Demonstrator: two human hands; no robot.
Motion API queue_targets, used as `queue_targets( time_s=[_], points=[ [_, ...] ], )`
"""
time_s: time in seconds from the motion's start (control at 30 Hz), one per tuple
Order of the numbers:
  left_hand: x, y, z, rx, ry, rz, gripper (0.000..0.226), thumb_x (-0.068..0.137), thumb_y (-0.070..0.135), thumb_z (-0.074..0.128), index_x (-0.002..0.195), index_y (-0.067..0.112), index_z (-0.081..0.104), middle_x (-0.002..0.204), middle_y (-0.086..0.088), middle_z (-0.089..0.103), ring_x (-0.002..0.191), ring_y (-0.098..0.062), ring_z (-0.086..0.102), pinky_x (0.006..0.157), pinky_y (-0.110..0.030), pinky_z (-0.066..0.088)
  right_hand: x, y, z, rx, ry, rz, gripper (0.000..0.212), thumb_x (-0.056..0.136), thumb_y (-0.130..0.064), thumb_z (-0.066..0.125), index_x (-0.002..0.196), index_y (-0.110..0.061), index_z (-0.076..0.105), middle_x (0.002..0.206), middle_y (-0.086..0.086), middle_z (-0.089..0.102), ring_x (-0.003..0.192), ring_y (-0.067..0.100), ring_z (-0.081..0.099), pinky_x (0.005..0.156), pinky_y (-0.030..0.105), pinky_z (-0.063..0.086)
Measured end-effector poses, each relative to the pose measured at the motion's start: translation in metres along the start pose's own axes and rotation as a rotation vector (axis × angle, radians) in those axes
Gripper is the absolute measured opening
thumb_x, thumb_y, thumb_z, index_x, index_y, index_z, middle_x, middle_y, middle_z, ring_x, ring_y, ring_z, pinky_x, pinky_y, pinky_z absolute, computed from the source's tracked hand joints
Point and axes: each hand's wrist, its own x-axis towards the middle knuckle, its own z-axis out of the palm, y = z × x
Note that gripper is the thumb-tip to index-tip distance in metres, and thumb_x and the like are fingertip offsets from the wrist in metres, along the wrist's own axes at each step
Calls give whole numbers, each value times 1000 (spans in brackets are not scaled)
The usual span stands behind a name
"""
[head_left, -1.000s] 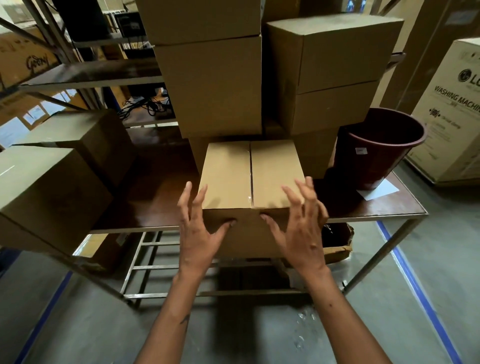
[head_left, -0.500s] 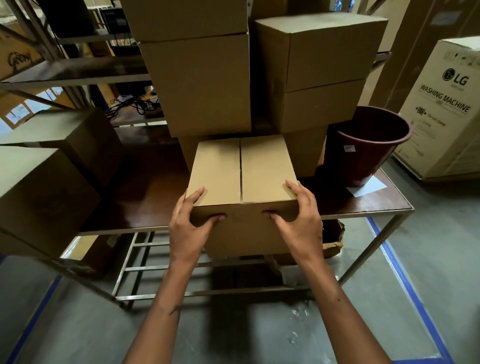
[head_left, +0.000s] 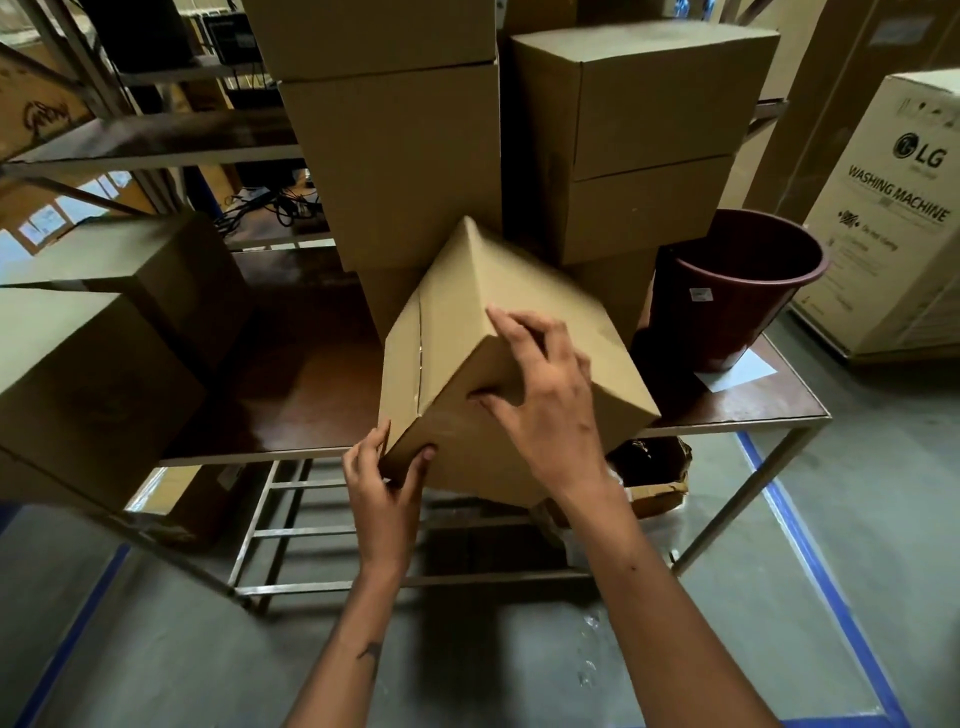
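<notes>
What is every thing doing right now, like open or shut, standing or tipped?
Small box: flaps shut, tilted, in both hands.
Left hand: grips its lower corner.
Right hand: grips its upper edge.
Bucket: upright on the table, no lid.
Stacked boxes: shut, upright.

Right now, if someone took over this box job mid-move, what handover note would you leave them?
Left hand grips the lower near corner of the cardboard box. Right hand grips its upper near corner.
Box is tilted, overhanging the front of the brown table, before the stacked boxes; whether it touches the table cannot be told.
Done: box grasped and tipped.
Left, likely: lift it clear and set it down.
</notes>
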Motion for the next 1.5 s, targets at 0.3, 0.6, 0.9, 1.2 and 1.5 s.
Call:
queue_targets(
  time_s=[0.3,0.6,0.9,1.2,1.5],
  points=[
    [18,13,-16,233,-76,378,86,100,17,78,171,21,30,176,-3,29,163,-18,29,131,-33,32,-10,-21,45,-15,-28,-149,94,84,-8,89,164,-14,41,161,5,46,155,21,39,128,34,29],
    [57,52,-37,314,-158,515,101,97,2,76,172,40,20,158,-2,47,140,-20,55,115,-43,54,-12,-13,55,-11,-88,-172,72,95,-1,76,160,-19,48,165,3,47,162,19,31,132,46,23],
    [51,19,-28,216,-107,326,76,96,6,79,157,35,45,153,14,51,136,-19,56,111,-53,55,-26,52,27,-242,-10,221,60,93,-50,79,148,-42,56,167,6,40,161,28,27,117,60,27],
    [56,26,-32,113,-176,217,70,97,29,82,154,47,46,152,8,55,134,-14,62,108,-42,60,-37,53,35,109,-11,344,74,97,-13,79,155,-47,49,169,8,28,155,32,38,119,52,49],
    [42,30,-35,17,-82,156,73,94,15,84,151,46,50,137,10,65,123,-5,68,97,-33,65,-47,58,26,227,118,304,67,92,-26,86,152,-36,57,157,-3,44,147,13,45,115,49,52]
  ],
)
